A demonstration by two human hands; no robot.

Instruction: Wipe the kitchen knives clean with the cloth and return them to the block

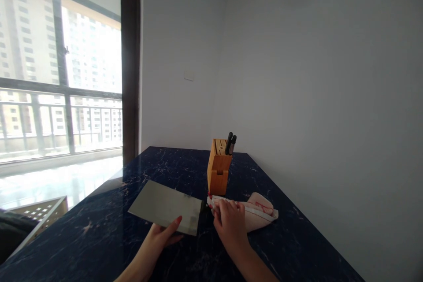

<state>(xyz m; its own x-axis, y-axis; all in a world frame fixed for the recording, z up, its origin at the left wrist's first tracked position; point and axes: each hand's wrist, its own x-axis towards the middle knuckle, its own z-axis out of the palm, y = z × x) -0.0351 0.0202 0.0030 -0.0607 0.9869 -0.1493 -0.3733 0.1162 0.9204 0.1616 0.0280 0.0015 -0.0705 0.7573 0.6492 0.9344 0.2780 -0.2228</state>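
Observation:
A broad grey cleaver (168, 207) lies flat-side up across the middle, its wide blade pointing left. My left hand (161, 233) pinches the blade's near edge, thumb on top and fingers below. Just past the blade's right end a short dark part shows, and the rest of the handle is hidden. My right hand (231, 220) is closed on a white cloth with red marks (259, 213), right beside that end. Whether the fingers also grip the handle through the cloth, I cannot tell.
Behind the hands stands a wooden knife block (218, 172) with two black-handled tools (230, 143) in its top. Everything rests on a dark blue marbled table (165, 163). Walls rise behind and to the right. A perforated light-coloured chair or basket (42, 213) is at the lower left.

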